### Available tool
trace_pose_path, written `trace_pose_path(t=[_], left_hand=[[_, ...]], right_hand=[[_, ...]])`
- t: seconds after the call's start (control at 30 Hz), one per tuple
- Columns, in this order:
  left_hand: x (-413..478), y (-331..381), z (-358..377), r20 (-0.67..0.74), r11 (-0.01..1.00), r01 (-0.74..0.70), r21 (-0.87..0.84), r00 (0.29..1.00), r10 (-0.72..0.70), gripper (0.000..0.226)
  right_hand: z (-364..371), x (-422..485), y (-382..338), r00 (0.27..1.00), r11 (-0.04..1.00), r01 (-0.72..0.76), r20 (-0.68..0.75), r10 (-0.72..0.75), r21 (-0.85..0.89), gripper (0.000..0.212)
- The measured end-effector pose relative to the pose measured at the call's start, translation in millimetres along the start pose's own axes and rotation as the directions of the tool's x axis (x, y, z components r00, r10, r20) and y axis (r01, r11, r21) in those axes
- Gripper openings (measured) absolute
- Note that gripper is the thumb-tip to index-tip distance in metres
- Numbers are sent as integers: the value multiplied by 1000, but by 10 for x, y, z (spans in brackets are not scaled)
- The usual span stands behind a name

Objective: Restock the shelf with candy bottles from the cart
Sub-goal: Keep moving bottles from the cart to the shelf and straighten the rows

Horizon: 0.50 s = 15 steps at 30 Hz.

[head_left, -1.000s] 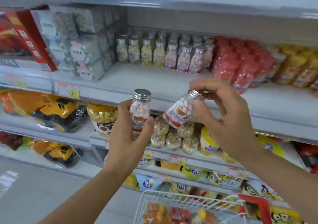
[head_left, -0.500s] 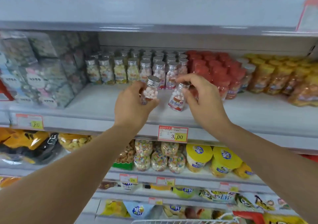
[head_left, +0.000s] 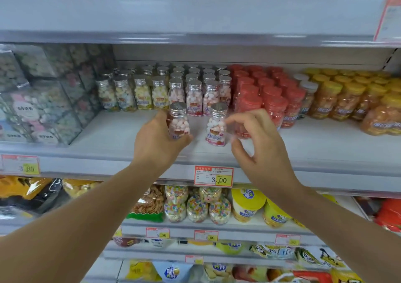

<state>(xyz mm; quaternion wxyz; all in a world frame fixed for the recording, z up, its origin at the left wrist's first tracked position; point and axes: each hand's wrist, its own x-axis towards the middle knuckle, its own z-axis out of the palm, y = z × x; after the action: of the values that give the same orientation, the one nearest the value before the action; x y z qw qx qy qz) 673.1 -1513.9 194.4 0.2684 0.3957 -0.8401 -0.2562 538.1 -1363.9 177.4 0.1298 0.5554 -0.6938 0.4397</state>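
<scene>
Two clear candy bottles with silver caps and pink-and-white candies are at the front of the white shelf (head_left: 112,135). My left hand (head_left: 156,143) grips the left bottle (head_left: 178,121) from the side, upright and just above or on the shelf board. The right bottle (head_left: 216,128) stands upright on the shelf. My right hand (head_left: 258,143) hovers just to its right with finger and thumb spread, apart from it. Behind them stand rows of matching bottles (head_left: 193,91), yellow-candy ones to the left, pink ones to the right.
Red-lidded jars (head_left: 271,100) crowd the shelf right of the bottles, with yellow-lidded orange jars (head_left: 347,100) beyond. Clear candy boxes (head_left: 43,100) are stacked at the left. A 3.00 price tag (head_left: 213,176) hangs on the shelf edge. The upper shelf (head_left: 195,15) overhangs closely.
Both hands came down to the shelf front with the bottles. The right bottle now stands upright on the shelf and my right hand has let go of it.
</scene>
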Motion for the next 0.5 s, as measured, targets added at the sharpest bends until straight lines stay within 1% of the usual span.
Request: trace_pose_path(t=[0.1,0.2,0.23,0.3,0.4,0.5], left_hand=[[1,-35,10,15,999,-17,47,1000,16,42],[4,-48,23,6,995,-35,96,999,35,38],[8,-50,26,6,994,-37,103,999,36,36],[21,-55,31,4,994,-30,101,1000,29,34],[40,-56,37,0,996,-21,91,1000,21,37],[45,-55,28,-1,994,-30,105,1000,31,40]], right_hand=[[32,-56,-51,993,1000,-18,113,19,-10,23],[123,-4,-97,957,992,-64,275,92,-112,41],[149,17,-110,945,986,-74,305,117,-149,47],[177,49,-129,934,975,-78,327,145,-210,51],[186,105,-129,918,949,-118,333,216,-291,45],[196,159,-141,898,914,-145,336,283,-380,47]])
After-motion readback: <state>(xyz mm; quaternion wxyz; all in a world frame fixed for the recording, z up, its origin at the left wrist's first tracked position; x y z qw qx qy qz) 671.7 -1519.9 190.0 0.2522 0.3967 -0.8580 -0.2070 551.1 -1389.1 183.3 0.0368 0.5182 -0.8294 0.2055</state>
